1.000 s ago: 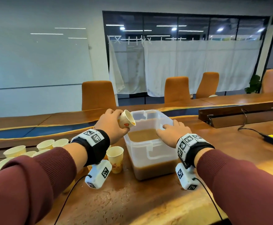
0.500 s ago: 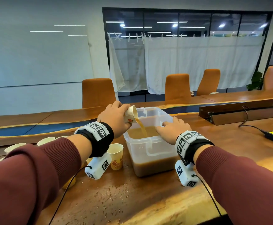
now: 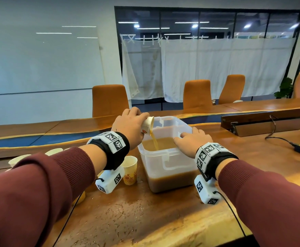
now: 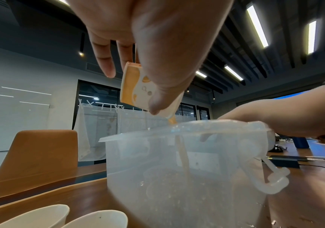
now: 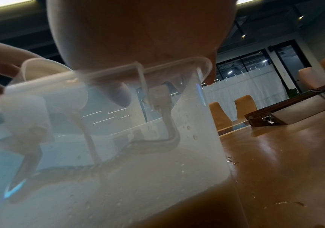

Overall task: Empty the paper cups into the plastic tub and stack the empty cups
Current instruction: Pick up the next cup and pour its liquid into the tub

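Pouring had begun: the long wooden surface, wet with droplets in the lower middle of the head view, carried the plastic tub at the centre of the frame, its lower part already filled with brown liquid. A thin brown stream fell from the tilted paper cup into the tub, just inside its left rim. One second earlier that cup was only tipped above the rim and nothing ran from it; half a second earlier the stream had started, and in this frame the cup leaned steeper. I judged this cup to be near empty, and stacking would follow.

The right hand lay on the tub's near right corner, fingers straight and flat on the rim, holding nothing, much where it sat in the earlier frames. The left hand kept its grip curled round the cup, thumb and fingers pinching its wall near the base, as the left wrist view showed.

An upright patterned cup stood just left of the tub, where it stood before. More white cups showed at the left edge, behind the left sleeve; fewer were visible than a second earlier, the forearm now covering them.
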Tool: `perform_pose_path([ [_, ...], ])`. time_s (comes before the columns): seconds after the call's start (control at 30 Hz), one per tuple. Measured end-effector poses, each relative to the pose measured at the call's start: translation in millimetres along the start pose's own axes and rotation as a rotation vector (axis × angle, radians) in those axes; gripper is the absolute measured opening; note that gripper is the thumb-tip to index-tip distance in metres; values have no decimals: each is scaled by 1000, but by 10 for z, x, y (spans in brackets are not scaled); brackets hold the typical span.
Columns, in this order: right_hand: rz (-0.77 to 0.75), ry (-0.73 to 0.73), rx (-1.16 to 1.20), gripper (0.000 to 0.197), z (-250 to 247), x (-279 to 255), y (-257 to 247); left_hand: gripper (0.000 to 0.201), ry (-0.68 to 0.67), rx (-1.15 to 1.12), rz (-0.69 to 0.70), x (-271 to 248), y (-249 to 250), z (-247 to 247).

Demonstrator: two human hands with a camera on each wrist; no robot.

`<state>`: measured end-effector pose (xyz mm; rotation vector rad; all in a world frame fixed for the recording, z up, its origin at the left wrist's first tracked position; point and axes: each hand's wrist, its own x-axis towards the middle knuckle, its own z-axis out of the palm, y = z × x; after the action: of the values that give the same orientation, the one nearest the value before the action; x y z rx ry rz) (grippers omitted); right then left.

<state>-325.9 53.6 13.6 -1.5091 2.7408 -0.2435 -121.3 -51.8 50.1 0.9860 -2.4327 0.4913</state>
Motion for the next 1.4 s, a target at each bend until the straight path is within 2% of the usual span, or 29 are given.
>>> perform_pose_path([
  [0.23, -2, 2, -1, 62, 4, -5, -9, 67, 47, 119, 99, -36, 25, 87],
  [0.4, -1, -5, 8, 63, -5, -15, -7, 84, 94, 273, 322, -106, 21, 132],
  [0.47, -1, -9, 17, 63, -12, -27, -10, 90, 135, 273, 363, -125, -2, 167],
  [0.53, -2, -11, 33, 62, -21, -44, -11, 83, 122, 201, 293, -140, -4, 179],
  [0.63, -6, -9, 43, 62, -20, -43, -8, 71, -18, -84, 7, -153, -38, 197],
  [0.7, -6, -5, 50, 62, -10, -33, -4, 69, -67, -283, -138, -161, -93, 193],
  [0.9, -19, 29, 103, 67, 21, -38, 11, 62, -74, -713, -380, -409, -195, 180],
  [1.03, -130, 182, 171, 75, 117, -158, 63, 59, -110, -885, -487, -680, -258, 53],
  [1.1, -129, 268, 337, 77, 200, -255, 69, 60, -123, -935, -519, -802, -266, -14],
  [1.13, -110, 262, 438, 76, 225, -318, 49, 60, -129, -969, -537, -879, -272, -44],
  [1.3, -125, 123, 888, 78, 233, -742, -204, 66, -210, -1114, -621, -1259, -206, -268],
  [1.33, -135, 123, 977, 70, 202, -872, -263, 68, -229, -1135, -631, -1360, -192, -340],
  [1.4, -127, 74, 1184, 40, 176, -1226, -369, 73, -246, -1167, -612, -1630, -155, -502],
])
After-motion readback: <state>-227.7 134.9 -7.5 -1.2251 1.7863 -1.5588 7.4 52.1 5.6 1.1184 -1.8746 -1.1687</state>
